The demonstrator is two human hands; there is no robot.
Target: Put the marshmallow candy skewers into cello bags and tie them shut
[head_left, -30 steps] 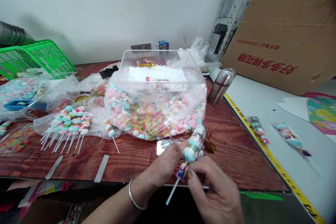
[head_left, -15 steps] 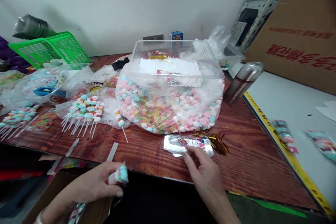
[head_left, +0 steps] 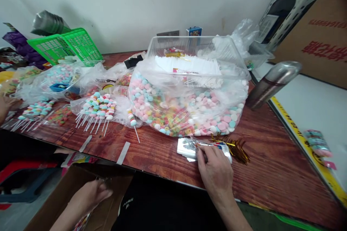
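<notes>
My left hand (head_left: 90, 195) is over the open cardboard box (head_left: 108, 207) below the table edge. Its fingers look curled but are smeared, and a faint clear glint shows behind them; whether they hold anything is unclear. On the table, my right hand (head_left: 217, 169) pinches with thumb and fingertips at the top of a stack of flat silvery packaging bags (head_left: 185, 147). Gold twist ties (head_left: 238, 151) lie beside the stack. Behind it sits a large clear bag of marshmallows and ring gummies (head_left: 168, 115). A clear tub of white sticks (head_left: 187, 65) rests on that bag.
Marshmallow skewers (head_left: 99, 106) lie left of the big bag, with a single skewer (head_left: 132, 118) nearer. A steel flask (head_left: 273, 85) stands at right. A green basket (head_left: 81, 43) is at back left. Another person's hand (head_left: 5, 108) shows at the left edge.
My left hand has moved left and down over the box; the wrapped marshmallow skewer seen in it before no longer shows. My right hand has settled lower onto the bags. The view has shifted left.
</notes>
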